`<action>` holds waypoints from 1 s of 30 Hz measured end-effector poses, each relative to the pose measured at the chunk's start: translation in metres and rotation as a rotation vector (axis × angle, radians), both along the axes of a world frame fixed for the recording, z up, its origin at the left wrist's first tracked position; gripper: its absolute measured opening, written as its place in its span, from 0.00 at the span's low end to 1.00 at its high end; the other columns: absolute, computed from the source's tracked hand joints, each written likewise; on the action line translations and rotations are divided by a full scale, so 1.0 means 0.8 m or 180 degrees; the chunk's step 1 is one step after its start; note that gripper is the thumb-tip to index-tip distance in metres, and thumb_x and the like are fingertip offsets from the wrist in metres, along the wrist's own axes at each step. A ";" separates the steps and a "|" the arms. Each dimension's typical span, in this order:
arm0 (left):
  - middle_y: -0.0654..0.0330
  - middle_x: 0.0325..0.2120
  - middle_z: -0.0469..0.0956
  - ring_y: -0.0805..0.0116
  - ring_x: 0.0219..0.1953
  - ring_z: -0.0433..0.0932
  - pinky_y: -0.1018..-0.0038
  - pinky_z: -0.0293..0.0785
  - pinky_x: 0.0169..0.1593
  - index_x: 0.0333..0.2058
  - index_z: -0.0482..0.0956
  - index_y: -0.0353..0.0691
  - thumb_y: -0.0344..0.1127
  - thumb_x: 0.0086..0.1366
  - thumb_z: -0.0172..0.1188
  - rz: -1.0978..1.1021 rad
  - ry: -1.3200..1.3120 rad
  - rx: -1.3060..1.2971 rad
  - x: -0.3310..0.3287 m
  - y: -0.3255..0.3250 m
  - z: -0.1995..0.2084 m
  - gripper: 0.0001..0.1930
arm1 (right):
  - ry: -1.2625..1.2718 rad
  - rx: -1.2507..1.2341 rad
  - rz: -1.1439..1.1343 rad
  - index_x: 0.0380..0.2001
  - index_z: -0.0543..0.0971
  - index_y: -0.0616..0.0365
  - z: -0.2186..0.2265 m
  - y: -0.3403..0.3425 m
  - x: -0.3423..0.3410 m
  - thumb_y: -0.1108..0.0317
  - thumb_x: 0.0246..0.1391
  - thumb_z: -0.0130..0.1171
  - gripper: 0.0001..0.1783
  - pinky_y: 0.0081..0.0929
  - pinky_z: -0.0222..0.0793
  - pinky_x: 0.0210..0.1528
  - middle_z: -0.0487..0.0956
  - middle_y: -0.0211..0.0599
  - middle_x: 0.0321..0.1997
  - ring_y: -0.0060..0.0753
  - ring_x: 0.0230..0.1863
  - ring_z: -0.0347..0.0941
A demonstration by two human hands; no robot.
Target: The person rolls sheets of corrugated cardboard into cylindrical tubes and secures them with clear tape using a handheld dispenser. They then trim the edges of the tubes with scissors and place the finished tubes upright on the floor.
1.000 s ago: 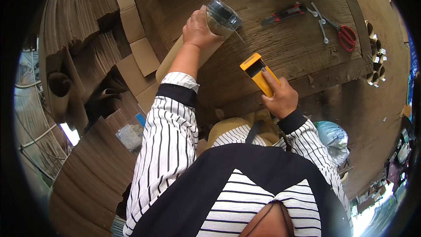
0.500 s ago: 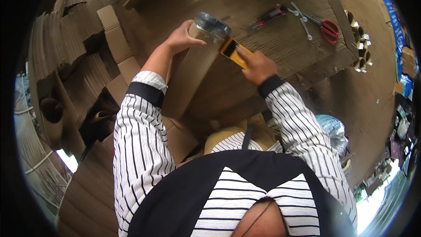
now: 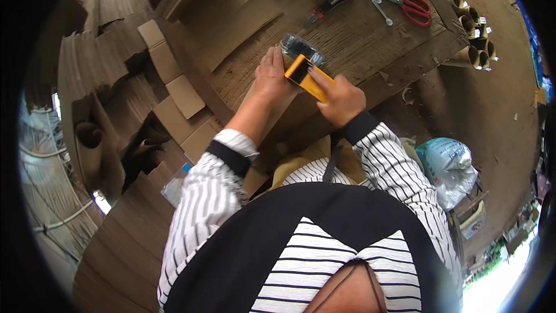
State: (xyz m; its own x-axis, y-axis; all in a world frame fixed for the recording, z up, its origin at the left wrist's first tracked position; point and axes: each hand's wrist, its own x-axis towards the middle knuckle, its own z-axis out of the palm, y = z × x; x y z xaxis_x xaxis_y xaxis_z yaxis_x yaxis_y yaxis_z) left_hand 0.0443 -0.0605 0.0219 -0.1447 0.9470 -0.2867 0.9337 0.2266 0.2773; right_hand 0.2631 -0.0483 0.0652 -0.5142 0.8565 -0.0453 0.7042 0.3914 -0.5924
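Observation:
My right hand (image 3: 343,99) is closed round a yellow-and-black tape dispenser (image 3: 311,83), its thumb along the side. Just beyond the dispenser sits what looks like a roll of clear tape (image 3: 302,48); how the two join is hard to see. My left hand (image 3: 273,75) is closed over the upper end of a long, narrow cardboard box (image 3: 278,117), fingers together and pointing away from me. The box slants down toward my body, partly hidden by my left forearm. The dispenser is close beside my left fingers.
A wooden table (image 3: 359,58) bears a red-and-black utility knife (image 3: 329,7), small white plastic spoons (image 3: 382,11), red-handled scissors (image 3: 416,10) and a flat cardboard sheet (image 3: 231,20). Cardboard stacks (image 3: 113,64) stand left. Cardboard tubes (image 3: 472,32) and a plastic sack (image 3: 446,168) are at right.
My left hand has moved right and nearer, from the box's far end onto its side. The dispenser has come closer to it. The whole view has shifted.

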 end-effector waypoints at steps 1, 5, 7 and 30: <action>0.49 0.68 0.56 0.52 0.69 0.59 0.58 0.61 0.67 0.70 0.50 0.41 0.51 0.41 0.77 0.0199 -0.0006 0.0037 -0.003 -0.001 -0.008 0.62 | -0.0017 -0.0037 0.0016 0.59 0.75 0.30 0.015 0.009 -0.007 0.62 0.39 0.72 0.39 0.39 0.75 0.30 0.73 0.39 0.32 0.45 0.28 0.77; 0.54 0.67 0.60 0.52 0.65 0.64 0.58 0.66 0.63 0.70 0.53 0.49 0.51 0.38 0.78 0.0484 -0.0046 0.0453 -0.008 -0.007 -0.061 0.61 | -0.0195 -0.0257 0.0400 0.59 0.75 0.31 0.088 0.002 0.042 0.61 0.38 0.72 0.39 0.38 0.74 0.28 0.74 0.39 0.31 0.44 0.26 0.77; 0.53 0.67 0.61 0.52 0.66 0.63 0.61 0.65 0.65 0.70 0.53 0.49 0.52 0.35 0.79 0.0588 -0.0146 -0.0052 0.007 0.011 -0.007 0.63 | -0.0233 -0.0120 0.0281 0.59 0.75 0.30 0.082 -0.029 0.096 0.61 0.36 0.73 0.41 0.36 0.73 0.26 0.71 0.36 0.29 0.41 0.24 0.75; 0.53 0.63 0.65 0.51 0.65 0.65 0.61 0.64 0.66 0.70 0.52 0.47 0.53 0.33 0.80 0.0334 -0.0055 0.0135 -0.116 0.074 -0.014 0.65 | 0.0165 -0.0047 0.0306 0.62 0.71 0.26 -0.012 0.040 -0.039 0.59 0.40 0.73 0.42 0.41 0.75 0.30 0.72 0.37 0.32 0.42 0.28 0.76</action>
State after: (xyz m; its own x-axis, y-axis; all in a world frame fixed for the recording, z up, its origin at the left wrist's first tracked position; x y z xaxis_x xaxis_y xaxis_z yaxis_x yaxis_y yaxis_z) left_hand -0.0486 -0.0016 0.0108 -0.2391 0.9383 -0.2499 0.9005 0.3105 0.3045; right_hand 0.2315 -0.0162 0.0556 -0.5960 0.8025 -0.0288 0.6321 0.4467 -0.6331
